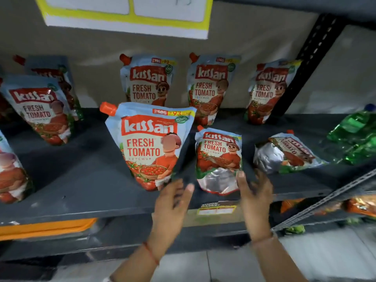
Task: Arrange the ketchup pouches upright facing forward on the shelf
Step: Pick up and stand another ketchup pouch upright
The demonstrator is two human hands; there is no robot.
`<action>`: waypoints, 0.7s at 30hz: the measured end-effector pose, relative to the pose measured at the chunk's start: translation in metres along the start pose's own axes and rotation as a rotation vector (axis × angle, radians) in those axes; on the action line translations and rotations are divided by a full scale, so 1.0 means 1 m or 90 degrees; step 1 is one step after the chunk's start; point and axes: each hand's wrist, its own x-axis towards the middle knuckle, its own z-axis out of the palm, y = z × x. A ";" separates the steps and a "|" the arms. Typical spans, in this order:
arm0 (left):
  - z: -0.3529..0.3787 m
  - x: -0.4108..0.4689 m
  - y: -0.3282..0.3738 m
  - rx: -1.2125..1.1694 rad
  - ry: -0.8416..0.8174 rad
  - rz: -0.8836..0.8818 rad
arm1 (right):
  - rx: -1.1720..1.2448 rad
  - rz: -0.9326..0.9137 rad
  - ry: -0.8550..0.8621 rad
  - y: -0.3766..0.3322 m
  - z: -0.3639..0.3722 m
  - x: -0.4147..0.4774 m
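Grey steel shelf (81,192), half-stocked: ketchup pouches stand along the back wall, label out, while two at the front right lie flat. Both hands hover at the shelf's front edge, either side of the small pouch (218,159), which lies on its back with its silver base toward the person. The left hand (173,202) is open, fingers loosely spread, close to the bottom corner of the big pouch (151,143), which stands upright and faces forward; whether the fingertips touch it cannot be told. The right hand (254,196) is also open, fingers slightly curled, thumb resting at the small pouch's lower right edge, gripping nothing. The placing suggests the big pouch is already set and the small one is next to be stood up, the hands bracketing it to lift by its sides. A tipped pouch (284,153) lies further right, beside green packs (354,137), and looks likely to need the same treatment.
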 end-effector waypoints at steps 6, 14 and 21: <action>0.039 0.067 0.037 -0.217 -0.152 -0.293 | 0.309 0.348 -0.348 -0.004 -0.007 0.078; 0.055 0.059 0.033 -0.147 -0.392 -0.197 | 0.218 0.190 -0.644 0.001 -0.034 0.104; 0.048 0.079 0.015 -0.083 -0.190 -0.022 | 0.098 -0.138 -0.516 0.007 -0.007 0.097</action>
